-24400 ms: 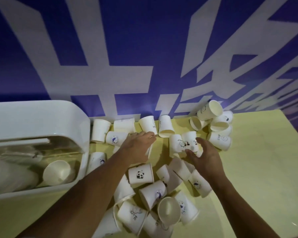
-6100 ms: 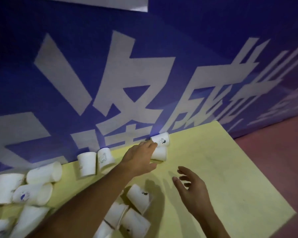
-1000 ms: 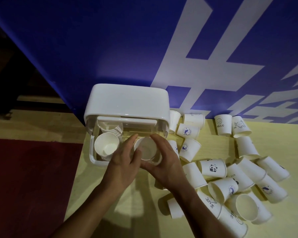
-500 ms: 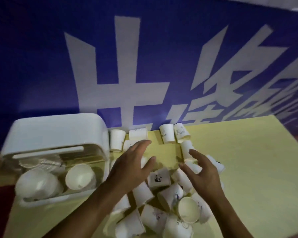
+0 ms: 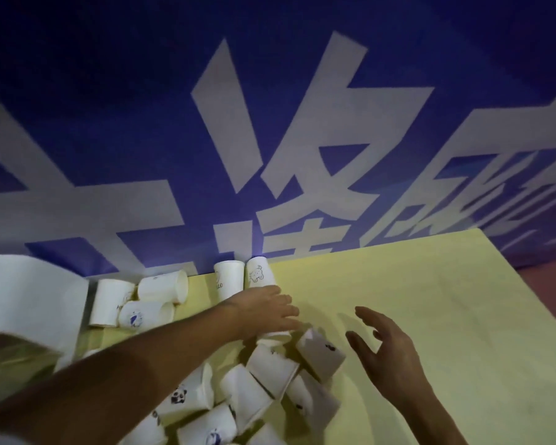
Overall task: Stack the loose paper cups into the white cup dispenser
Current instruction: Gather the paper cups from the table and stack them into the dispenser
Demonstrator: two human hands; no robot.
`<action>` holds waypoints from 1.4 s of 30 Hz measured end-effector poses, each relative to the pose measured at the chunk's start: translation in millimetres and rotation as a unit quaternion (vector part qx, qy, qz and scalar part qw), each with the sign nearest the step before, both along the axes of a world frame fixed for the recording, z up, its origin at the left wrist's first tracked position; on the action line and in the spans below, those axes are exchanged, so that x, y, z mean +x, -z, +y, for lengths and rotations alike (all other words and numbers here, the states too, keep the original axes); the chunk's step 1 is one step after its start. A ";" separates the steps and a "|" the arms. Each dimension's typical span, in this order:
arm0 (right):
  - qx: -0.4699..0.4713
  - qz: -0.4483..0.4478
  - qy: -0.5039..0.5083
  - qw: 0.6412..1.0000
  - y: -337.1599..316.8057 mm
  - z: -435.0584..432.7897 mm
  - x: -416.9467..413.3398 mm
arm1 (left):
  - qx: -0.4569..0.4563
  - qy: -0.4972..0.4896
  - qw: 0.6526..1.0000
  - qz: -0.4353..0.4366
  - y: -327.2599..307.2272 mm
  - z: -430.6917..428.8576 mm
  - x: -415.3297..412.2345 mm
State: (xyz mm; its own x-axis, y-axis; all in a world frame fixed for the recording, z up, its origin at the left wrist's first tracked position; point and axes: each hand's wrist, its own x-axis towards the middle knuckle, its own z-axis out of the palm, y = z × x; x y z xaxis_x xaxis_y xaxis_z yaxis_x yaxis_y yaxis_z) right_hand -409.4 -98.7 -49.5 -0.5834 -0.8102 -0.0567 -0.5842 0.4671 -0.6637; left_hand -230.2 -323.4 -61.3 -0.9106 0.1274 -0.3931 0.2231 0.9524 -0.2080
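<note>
Many paper cups (image 5: 270,367) lie tipped on the table (image 5: 430,316) beside the dispenser (image 5: 29,300). Left hand (image 5: 265,311) covers one cup (image 5: 275,337), grip unclear. Right hand (image 5: 387,351) hovers, fingers spread.

Dim, soft motion blur (wide-angle edge warp)

Both arms outstretched: the left hand (image 5: 267,308) reaches forward, palm down, fingers flat — the right hand (image 5: 389,351) hovers near it, fingers spread and loosely curved, palm facing left.
</note>
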 end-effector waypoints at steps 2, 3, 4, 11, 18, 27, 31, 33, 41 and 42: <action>0.002 0.000 -0.007 1.000 7.6 -1.6 -16.8 | -0.004 0.027 1.000 -0.011 10.7 -3.1 -2.9; 0.002 -0.008 -0.009 1.000 10.2 -4.7 -22.3 | -0.001 0.029 1.000 -0.008 14.5 -4.9 -2.4; 0.002 -0.017 -0.012 1.000 12.6 -9.1 -26.4 | 0.009 0.024 1.000 0.001 17.3 -6.6 -1.2; 0.001 0.010 -0.171 0.985 9.2 -88.3 -21.7 | 0.293 -0.379 0.860 0.175 -25.8 9.9 37.4; -0.014 0.177 -0.418 0.891 29.2 -170.8 17.6 | 0.418 -0.557 0.600 0.394 -41.0 28.1 122.4; 0.060 0.368 -0.585 0.720 40.8 -211.1 20.8 | 0.382 -0.600 0.586 0.388 -34.0 31.0 177.0; 0.072 0.422 -0.590 0.685 40.1 -215.6 28.3 | 0.351 -0.610 0.596 0.387 -36.4 31.4 187.0; 0.076 0.409 -0.548 0.726 33.2 -210.1 35.3 | 0.350 -0.615 0.590 0.390 -36.9 32.4 192.8; -0.026 -0.059 -0.250 0.966 -19.5 -140.1 104.1 | 0.384 -0.594 0.569 0.420 -38.6 47.8 235.0; -0.038 -0.080 -0.242 0.966 -24.8 -133.8 118.4 | 0.384 -0.588 0.566 0.431 -41.0 51.2 241.2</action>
